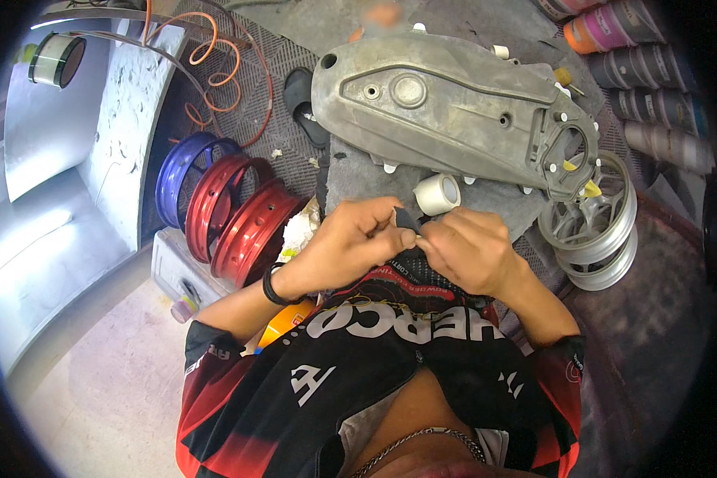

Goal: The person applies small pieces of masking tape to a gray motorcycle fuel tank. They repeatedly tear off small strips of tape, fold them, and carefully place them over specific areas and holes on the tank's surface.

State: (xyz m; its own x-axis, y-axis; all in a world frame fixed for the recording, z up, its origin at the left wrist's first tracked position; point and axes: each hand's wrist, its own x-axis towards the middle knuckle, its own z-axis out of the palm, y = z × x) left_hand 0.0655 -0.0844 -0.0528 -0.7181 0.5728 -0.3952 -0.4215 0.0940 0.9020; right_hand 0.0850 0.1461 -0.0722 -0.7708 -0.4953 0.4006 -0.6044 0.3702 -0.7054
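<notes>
My left hand (pixel 367 234) pinches a small dark grey piece (pixel 404 220) that looks like sandpaper, with a pale edge. My right hand (pixel 472 252) meets it fingertip to fingertip, and its thumb and forefinger grip the piece's other side, partly hidden. Just beyond the hands a roll of masking tape (pixel 431 198) lies on a grey cloth (pixel 361 173). Behind it lies a large bare cast-metal casing cover (pixel 436 113), with white tape tabs along its rim and small white plugs in holes at its right end. Yellow tape (pixel 591 189) shows at that end.
At left stand a purple wheel rim (pixel 176 179) and two red wheel rims (pixel 254 233). Silver rims (pixel 600 263) are stacked at right, below several labelled containers (pixel 627 30). A coiled orange hose (pixel 218 80) and a black sandal (pixel 305 107) lie on the mat. A bright metal sheet (pixel 113 131) curves at far left.
</notes>
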